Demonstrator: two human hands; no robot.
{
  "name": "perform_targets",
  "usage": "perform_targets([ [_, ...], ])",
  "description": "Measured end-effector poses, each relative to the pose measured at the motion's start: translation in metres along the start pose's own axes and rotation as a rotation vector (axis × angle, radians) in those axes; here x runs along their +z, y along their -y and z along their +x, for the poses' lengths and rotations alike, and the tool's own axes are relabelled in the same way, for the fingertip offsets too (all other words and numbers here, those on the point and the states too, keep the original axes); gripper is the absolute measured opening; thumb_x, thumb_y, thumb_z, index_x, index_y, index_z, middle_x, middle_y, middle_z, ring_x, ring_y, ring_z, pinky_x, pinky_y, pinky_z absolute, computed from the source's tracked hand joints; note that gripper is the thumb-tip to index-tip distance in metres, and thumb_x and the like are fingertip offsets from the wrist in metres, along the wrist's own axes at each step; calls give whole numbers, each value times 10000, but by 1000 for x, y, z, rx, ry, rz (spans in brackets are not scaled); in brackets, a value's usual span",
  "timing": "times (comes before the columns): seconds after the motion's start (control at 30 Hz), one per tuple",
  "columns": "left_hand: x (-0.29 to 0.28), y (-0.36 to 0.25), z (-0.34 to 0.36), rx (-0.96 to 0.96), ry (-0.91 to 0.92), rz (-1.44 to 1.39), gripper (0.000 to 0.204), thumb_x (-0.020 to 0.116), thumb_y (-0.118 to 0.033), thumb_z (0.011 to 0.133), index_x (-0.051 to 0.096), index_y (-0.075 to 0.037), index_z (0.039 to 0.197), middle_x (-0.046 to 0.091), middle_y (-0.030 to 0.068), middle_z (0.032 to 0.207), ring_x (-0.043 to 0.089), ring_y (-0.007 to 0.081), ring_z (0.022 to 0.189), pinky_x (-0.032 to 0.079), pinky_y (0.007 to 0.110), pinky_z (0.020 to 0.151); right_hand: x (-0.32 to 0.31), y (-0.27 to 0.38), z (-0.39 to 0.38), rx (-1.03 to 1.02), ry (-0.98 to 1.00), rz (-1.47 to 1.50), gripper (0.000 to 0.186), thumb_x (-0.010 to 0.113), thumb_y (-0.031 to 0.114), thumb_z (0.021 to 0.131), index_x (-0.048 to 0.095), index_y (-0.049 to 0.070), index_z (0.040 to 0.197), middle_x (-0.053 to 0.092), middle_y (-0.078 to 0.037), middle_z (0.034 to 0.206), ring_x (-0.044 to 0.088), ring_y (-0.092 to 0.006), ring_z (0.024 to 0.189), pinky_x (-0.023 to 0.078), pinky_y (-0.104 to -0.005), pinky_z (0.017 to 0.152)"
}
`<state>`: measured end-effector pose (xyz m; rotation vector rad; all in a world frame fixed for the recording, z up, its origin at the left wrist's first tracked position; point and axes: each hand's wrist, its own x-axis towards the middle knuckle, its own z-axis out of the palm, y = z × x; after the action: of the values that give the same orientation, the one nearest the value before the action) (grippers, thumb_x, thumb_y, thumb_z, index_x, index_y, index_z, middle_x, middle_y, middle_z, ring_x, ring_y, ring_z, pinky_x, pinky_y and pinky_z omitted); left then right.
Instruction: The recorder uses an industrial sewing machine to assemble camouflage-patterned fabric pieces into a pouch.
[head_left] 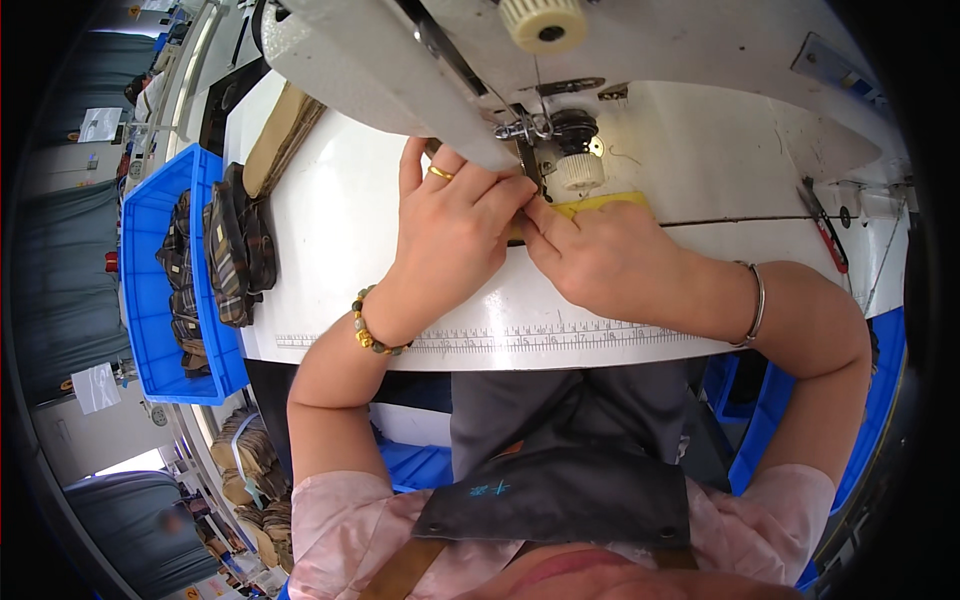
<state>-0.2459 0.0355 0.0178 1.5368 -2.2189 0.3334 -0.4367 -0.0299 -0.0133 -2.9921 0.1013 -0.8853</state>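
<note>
we sit at the white counter (345, 240), both hands under the head of the sewing machine (370, 80). the fingers of our left hand (450, 215) and right hand (605, 250) are curled and meet at the tips; we cannot tell what they grasp. the yellow piece (628, 202) lies partly beneath our right hand. plaid cloth (235, 250) rests beside the blue bin (150, 290).

Got a blue bin (145, 290) on my left, red-handled snips (827, 232) over on my right, plus grey-green curtains (75, 270) way further left.
</note>
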Motion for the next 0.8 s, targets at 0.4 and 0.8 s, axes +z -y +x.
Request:
perform_targets([
  [0.4, 3, 3, 5, -80, -7, -156, 190, 726, -47, 690, 744, -125, 863, 681, 14, 895, 602, 254, 969, 330, 498, 1020, -2, -2, 1, -5, 87, -73, 266, 620, 138, 789, 698, -37, 973, 698, -183, 1020, 641, -171, 578, 493, -307, 446],
  [0.8, -15, -5, -3, -126, 58, -107, 85, 746, -131, 781, 729, -140, 863, 640, -23, 948, 594, 226, 1037, 257, 632, 1130, 5, -1, -2, -33, 75, -36, 254, 619, 138, 812, 695, -17, 999, 692, -194, 1063, 644, -177, 553, 514, -309, 446],
])
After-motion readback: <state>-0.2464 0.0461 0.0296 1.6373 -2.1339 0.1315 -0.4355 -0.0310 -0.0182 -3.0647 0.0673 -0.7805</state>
